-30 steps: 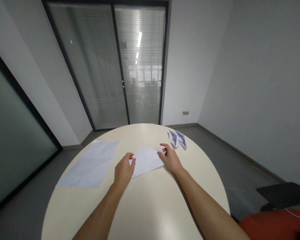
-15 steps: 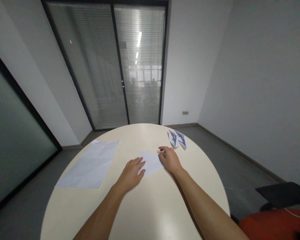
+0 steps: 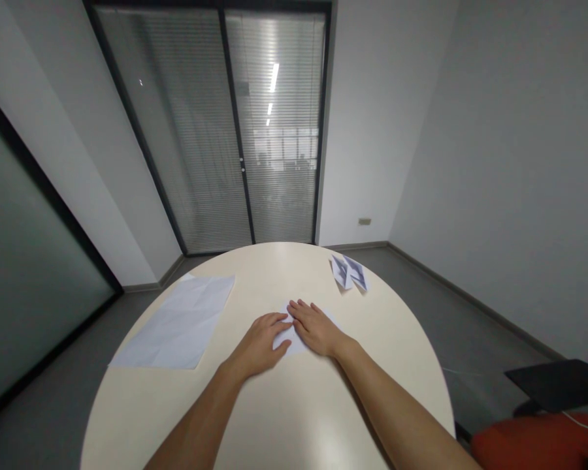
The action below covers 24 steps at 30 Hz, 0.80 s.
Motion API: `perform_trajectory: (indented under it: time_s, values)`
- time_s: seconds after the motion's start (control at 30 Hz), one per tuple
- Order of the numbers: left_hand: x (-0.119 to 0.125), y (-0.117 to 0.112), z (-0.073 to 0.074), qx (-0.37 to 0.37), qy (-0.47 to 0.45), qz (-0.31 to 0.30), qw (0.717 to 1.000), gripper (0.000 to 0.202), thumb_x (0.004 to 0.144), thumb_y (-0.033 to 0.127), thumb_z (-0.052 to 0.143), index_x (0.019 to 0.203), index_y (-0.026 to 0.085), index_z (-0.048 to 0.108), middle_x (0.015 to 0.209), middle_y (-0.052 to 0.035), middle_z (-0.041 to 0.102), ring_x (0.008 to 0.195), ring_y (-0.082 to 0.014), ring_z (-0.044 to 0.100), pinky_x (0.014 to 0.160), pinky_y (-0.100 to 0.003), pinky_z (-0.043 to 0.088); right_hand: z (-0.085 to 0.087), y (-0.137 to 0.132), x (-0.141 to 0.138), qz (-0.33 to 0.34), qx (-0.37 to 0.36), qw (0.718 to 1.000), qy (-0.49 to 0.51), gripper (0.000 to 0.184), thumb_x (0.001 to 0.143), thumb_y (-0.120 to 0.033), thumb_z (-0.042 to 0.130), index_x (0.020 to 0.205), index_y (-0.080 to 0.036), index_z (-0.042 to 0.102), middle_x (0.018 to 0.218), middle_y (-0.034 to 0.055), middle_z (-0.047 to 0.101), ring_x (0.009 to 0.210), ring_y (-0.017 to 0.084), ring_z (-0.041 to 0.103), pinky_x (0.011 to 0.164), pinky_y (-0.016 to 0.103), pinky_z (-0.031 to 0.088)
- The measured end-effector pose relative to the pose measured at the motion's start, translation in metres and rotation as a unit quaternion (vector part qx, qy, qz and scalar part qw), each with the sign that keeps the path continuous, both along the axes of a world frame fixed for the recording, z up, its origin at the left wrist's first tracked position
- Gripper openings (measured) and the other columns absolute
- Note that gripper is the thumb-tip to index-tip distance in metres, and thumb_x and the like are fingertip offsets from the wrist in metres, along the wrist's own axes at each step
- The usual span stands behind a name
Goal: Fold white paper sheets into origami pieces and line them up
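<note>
A small white sheet of paper (image 3: 294, 343) lies on the round cream table (image 3: 294, 405) beneath both hands. My left hand (image 3: 263, 341) rests at the sheet's left side with its fingers stretched and the thumb apart. Across the middle of the sheet lies my right hand (image 3: 316, 328), palm down and flat, its fingertips close to the left hand's fingers. The two hands cover much of the paper, so its full outline is hidden.
A large creased white sheet (image 3: 181, 320) lies at the table's left. Two folded paper pieces (image 3: 342, 273) with dark markings sit near the far right edge. Beyond the table on the right is a red chair seat (image 3: 539, 440). A glass door (image 3: 245, 130) stands behind.
My right hand has moved left and slightly down, from the sheet's right edge to flat across its middle. My left hand has shifted slightly right. The other papers have not moved.
</note>
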<state>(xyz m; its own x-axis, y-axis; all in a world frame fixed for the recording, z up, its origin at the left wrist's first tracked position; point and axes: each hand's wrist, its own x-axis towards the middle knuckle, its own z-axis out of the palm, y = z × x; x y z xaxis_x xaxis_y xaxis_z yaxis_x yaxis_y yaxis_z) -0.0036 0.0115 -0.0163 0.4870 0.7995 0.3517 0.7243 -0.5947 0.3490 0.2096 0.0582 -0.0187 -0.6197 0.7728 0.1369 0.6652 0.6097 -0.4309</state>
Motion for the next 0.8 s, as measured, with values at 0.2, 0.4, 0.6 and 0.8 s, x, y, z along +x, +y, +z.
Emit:
perform_trajectory:
  time_s: [0.2,0.4,0.6,0.8]
  values:
    - [-0.0006,-0.0023,0.0039,-0.008,0.004,0.000,1.000,0.037,0.088,0.026,0.066,0.125,0.024,0.068,0.140,-0.0084,0.062,0.131,-0.0263,0.055,0.116,-0.048,0.040,0.0069,0.0001,0.0037,-0.015,0.008,1.000,-0.013,0.055,0.100,-0.026,0.036,0.153,-0.018,0.044,0.161,0.0113,0.038,0.153,0.032,0.026,0.122,0.061,0.020]
    - [0.0017,-0.0035,0.0085,-0.015,-0.004,-0.024,1.000,0.031,0.088,0.026,0.066,0.118,0.025,0.071,0.132,-0.0069,0.067,0.126,-0.0246,0.057,0.114,-0.045,0.042,0.0102,0.0008,0.0052,0.027,0.011,1.000,-0.005,0.057,0.093,-0.021,0.042,0.150,-0.020,0.049,0.157,0.0109,0.045,0.151,0.031,0.029,0.121,0.062,0.021]
    - [0.0023,-0.0028,0.0069,-0.017,-0.006,-0.020,1.000,0.032,0.086,0.025,0.068,0.118,0.024,0.070,0.132,-0.0075,0.066,0.126,-0.0249,0.057,0.113,-0.044,0.043,0.0102,0.0018,0.0063,0.027,0.003,1.000,-0.004,0.056,0.093,-0.021,0.042,0.149,-0.021,0.050,0.157,0.0095,0.046,0.150,0.034,0.030,0.119,0.064,0.024]
    - [0.0016,-0.0027,0.0075,-0.018,-0.012,-0.027,0.999,0.031,0.088,0.024,0.065,0.118,0.024,0.071,0.133,-0.0080,0.066,0.126,-0.0246,0.057,0.113,-0.045,0.043,0.0113,0.0007,0.0066,0.019,0.016,0.999,-0.026,0.052,0.096,-0.025,0.042,0.147,-0.028,0.053,0.160,0.0073,0.041,0.151,0.037,0.027,0.118,0.065,0.025]
